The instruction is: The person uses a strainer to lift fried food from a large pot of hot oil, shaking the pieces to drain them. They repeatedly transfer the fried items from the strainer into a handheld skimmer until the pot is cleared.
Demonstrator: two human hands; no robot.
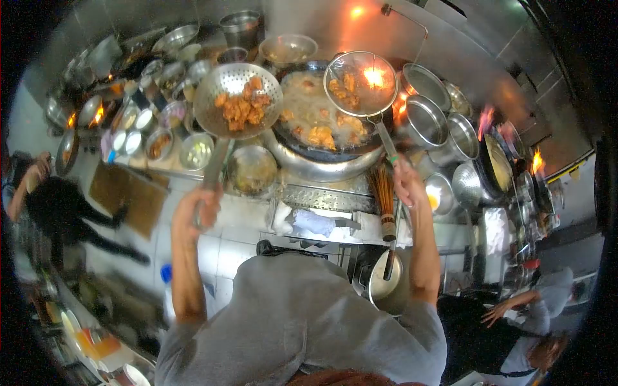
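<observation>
My left hand (197,207) is closed round the handle of a perforated metal skimmer (209,119), its bowl loaded with browned fried pieces (243,106). In my right hand (408,184) is the handle of a round wire-mesh strainer (362,106), held over the right side of a large wok (283,138). A few fried pieces (344,92) show in or through the mesh. Bubbling oil (302,103) fills the wok, with several golden pieces (320,136) floating in it. The skimmer's bowl overlaps the wok's left edge in this view.
Flames (400,106) burn right of the wok, near metal pots (427,122). A bamboo brush (387,219) lies by my right forearm. Bowls of ingredients (197,151) crowd the left counter. One person (64,199) stands at the left, another (547,302) at the lower right.
</observation>
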